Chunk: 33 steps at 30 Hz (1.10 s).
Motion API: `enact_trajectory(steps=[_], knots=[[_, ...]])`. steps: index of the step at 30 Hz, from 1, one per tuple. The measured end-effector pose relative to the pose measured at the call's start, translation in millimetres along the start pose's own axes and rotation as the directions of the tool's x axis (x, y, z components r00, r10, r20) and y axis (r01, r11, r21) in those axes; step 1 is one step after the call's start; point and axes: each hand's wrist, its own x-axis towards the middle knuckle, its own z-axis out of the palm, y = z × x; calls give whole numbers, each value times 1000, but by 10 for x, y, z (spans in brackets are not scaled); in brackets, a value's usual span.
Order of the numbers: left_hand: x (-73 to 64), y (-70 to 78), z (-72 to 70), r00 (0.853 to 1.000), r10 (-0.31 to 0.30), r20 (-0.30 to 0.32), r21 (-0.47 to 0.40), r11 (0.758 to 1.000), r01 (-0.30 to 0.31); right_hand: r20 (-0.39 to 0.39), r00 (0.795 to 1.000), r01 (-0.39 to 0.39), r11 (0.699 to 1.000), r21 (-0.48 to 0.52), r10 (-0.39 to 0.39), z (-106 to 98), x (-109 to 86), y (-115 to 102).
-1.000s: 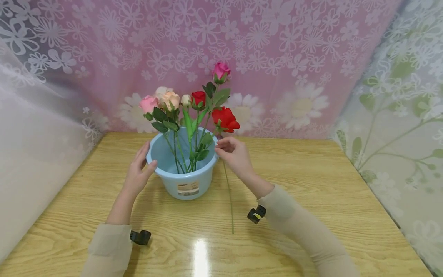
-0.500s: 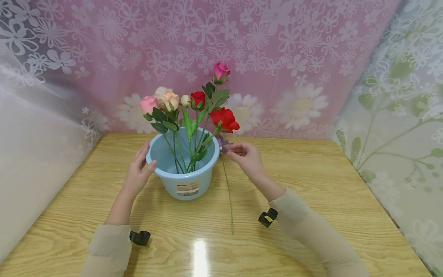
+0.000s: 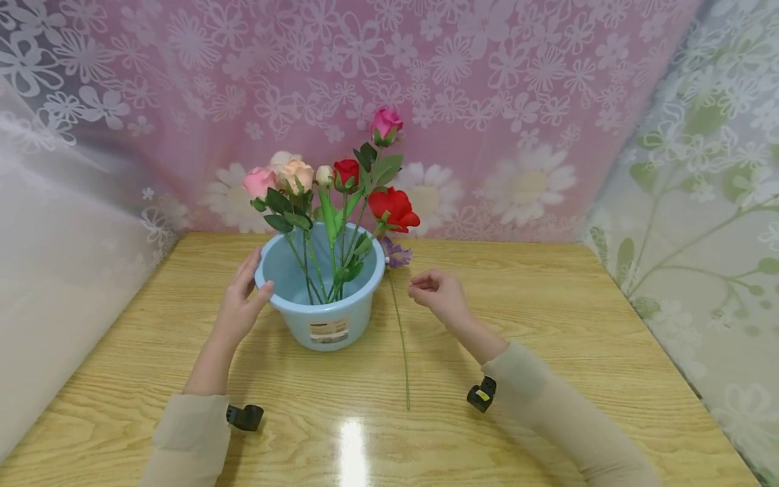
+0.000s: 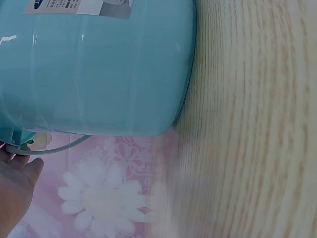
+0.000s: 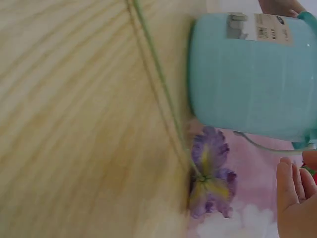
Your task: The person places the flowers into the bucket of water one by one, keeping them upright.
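Observation:
A light blue plastic bucket (image 3: 328,331) with a paper label stands on the table. My left hand (image 3: 242,297) holds its left rim, thumb over the edge and fingers along the outside. Inside the bucket lean several artificial flowers, among them a pink rose (image 3: 260,182), a peach rose (image 3: 295,176), a red rose (image 3: 346,173), a magenta rose (image 3: 386,126) and a wide red bloom (image 3: 394,210). Beside the bucket lies a purple iris (image 5: 210,183), its long thin stem (image 3: 402,341) running toward the front. My right hand (image 3: 443,295) hovers right of that stem, fingers loosely bent, holding nothing.
The wood-grain table (image 3: 560,325) reaches back to a pink floral curtain (image 3: 487,122). Pale patterned sheets hang along its left and right sides. The bucket's thin wire handle (image 5: 262,146) hangs down at its far side.
My right hand has moved away from the bucket's right rim, rightward and toward me, leaving the purple iris in view. My left hand stays on the rim.

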Motion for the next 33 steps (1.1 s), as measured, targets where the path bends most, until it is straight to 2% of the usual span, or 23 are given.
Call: enact_trajectory(steps=[8, 11, 17, 22, 25, 29, 33], knots=[[-4, -16, -4, 1000, 8, 2, 4, 1000, -9, 83, 986, -148, 988, 49, 144, 47, 7, 238], [-6, -11, -7, 1000, 8, 3, 6, 1000, -8, 103, 972, -220, 973, 76, 212, 64, 22, 289], [-7, -3, -1, 1000, 11, -4, 15, 1000, -10, 167, 943, -309, 945, 107, 289, 78, 60, 376], [-1, 1, 3, 1000, 10, -5, 17, 1000, -10, 227, 917, -359, 927, 108, 329, 95, 90, 430], [2, 0, 3, 1000, 14, -6, 18, 1000, -14, 250, 902, -377, 924, 65, 351, 113, 119, 462], [2, 1, 2, 1000, 13, -1, 17, 1000, -13, 258, 885, -404, 915, 11, 388, 136, 163, 497], [2, 5, 1, 1000, 10, 2, 17, 1000, -10, 250, 879, -416, 909, -11, 406, 164, 183, 503]])
